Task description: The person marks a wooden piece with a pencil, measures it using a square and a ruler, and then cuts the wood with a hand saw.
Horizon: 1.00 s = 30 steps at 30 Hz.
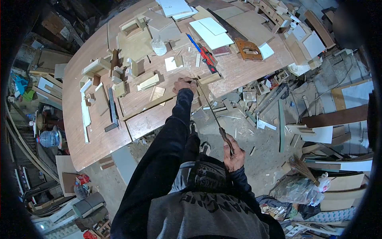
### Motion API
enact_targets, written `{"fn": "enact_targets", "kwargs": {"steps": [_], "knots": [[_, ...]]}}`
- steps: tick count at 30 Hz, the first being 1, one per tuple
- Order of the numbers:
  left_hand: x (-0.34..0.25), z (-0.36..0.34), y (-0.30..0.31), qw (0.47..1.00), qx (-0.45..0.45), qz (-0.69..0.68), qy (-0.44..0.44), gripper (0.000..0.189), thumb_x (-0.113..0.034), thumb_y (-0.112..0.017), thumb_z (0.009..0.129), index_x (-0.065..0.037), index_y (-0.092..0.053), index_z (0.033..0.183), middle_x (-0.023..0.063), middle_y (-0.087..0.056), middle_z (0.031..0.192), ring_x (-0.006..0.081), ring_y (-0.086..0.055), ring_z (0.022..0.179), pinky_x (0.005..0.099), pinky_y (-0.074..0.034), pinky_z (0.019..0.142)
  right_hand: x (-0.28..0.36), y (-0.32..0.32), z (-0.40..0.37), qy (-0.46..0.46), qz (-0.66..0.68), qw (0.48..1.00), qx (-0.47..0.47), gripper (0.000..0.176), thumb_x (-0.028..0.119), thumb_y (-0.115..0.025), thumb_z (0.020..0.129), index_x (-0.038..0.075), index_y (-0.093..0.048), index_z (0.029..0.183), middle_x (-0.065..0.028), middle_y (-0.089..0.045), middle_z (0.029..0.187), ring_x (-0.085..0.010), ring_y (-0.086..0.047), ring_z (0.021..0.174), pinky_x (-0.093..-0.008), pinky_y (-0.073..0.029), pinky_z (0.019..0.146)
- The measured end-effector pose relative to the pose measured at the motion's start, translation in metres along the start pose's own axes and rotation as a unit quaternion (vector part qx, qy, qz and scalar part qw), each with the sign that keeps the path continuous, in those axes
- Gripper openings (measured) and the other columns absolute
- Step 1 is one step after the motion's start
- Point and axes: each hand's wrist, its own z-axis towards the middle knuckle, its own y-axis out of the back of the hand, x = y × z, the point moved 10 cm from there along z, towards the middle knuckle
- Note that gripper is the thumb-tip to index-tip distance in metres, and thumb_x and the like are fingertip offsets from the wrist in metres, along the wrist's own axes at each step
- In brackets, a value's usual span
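My right hand [234, 155] is wrapped round the handle of a hand saw [213, 112], below the table's front edge. The narrow blade slants up and away toward the edge, its far end beside my left hand [184, 85]. That hand is closed over a long wooden strip [151, 104] lying along the front of the table [93, 137]. Past the hand, the strip's right part [209, 78] shows on the other side of the blade. Whether the teeth touch the wood is too small to tell.
Behind the strip lie a red-and-blue tool [205, 55], a wooden-handled saw [249, 49], white boards [211, 32] and a plastic bottle [158, 46]. A metal square [112, 111] and wood blocks sit at left. Offcuts litter the floor [238, 131]; a broom [304, 169] stands right.
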Motion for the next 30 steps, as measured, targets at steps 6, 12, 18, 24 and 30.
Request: {"fn": "enact_targets", "kwargs": {"steps": [6, 12, 18, 24, 30], "knots": [[-0.025, -0.030, 0.041, 0.996, 0.052, 0.010, 0.073, 0.021, -0.040, -0.067, 0.069, -0.029, -0.070, 0.087, 0.0001, -0.055, 0.114, 0.0243, -0.046, 0.111, 0.0462, -0.029, 0.095, 0.001, -0.003, 0.001, -0.003, -0.002, 1.000, 0.006, 0.030, 0.009, -0.056, 0.085, 0.004, -0.057, 0.115, -0.0190, -0.065, 0.100, -0.0308, -0.066, 0.087, -0.0340, -0.051, 0.073], [-0.024, -0.028, 0.037, 0.996, 0.050, 0.035, 0.059, 0.025, -0.044, -0.064, 0.072, -0.030, -0.068, 0.092, 0.0004, -0.054, 0.116, 0.0242, -0.045, 0.111, 0.0471, -0.030, 0.093, 0.003, -0.002, -0.002, 0.022, -0.014, 1.000, -0.004, 0.030, 0.012, -0.055, 0.086, 0.004, -0.057, 0.115, -0.0192, -0.065, 0.097, -0.0312, -0.067, 0.085, -0.0344, -0.052, 0.072], [-0.026, -0.029, 0.040, 0.997, 0.031, 0.037, 0.055, 0.023, -0.042, -0.065, 0.071, -0.029, -0.069, 0.089, 0.0008, -0.055, 0.115, 0.0240, -0.044, 0.111, 0.0462, -0.029, 0.094, -0.002, -0.010, 0.007, -0.003, -0.021, 1.000, 0.009, 0.031, 0.014, -0.053, 0.087, 0.007, -0.057, 0.117, -0.0191, -0.065, 0.092, -0.0323, -0.067, 0.078, -0.0347, -0.051, 0.068], [-0.027, -0.033, 0.045, 0.999, -0.003, -0.013, 0.036, 0.017, -0.037, -0.067, 0.069, -0.027, -0.071, 0.082, 0.0005, -0.057, 0.109, 0.0246, -0.046, 0.106, 0.0451, -0.029, 0.092, 0.005, -0.010, 0.007, -0.001, -0.022, 1.000, 0.017, 0.032, 0.014, -0.052, 0.087, 0.008, -0.056, 0.118, -0.0182, -0.066, 0.089, -0.0324, -0.066, 0.073, -0.0346, -0.051, 0.067], [-0.005, 0.000, 0.002, 0.997, -0.058, -0.046, -0.033, 0.016, -0.036, -0.068, 0.069, -0.028, -0.071, 0.082, 0.0008, -0.059, 0.105, 0.0249, -0.047, 0.105, 0.0452, -0.030, 0.091, 0.004, -0.020, 0.020, -0.012, -0.035, 0.999, 0.018, 0.031, 0.013, -0.053, 0.088, 0.008, -0.056, 0.118, -0.0187, -0.066, 0.091, -0.0315, -0.067, 0.077, -0.0343, -0.051, 0.069]]}}
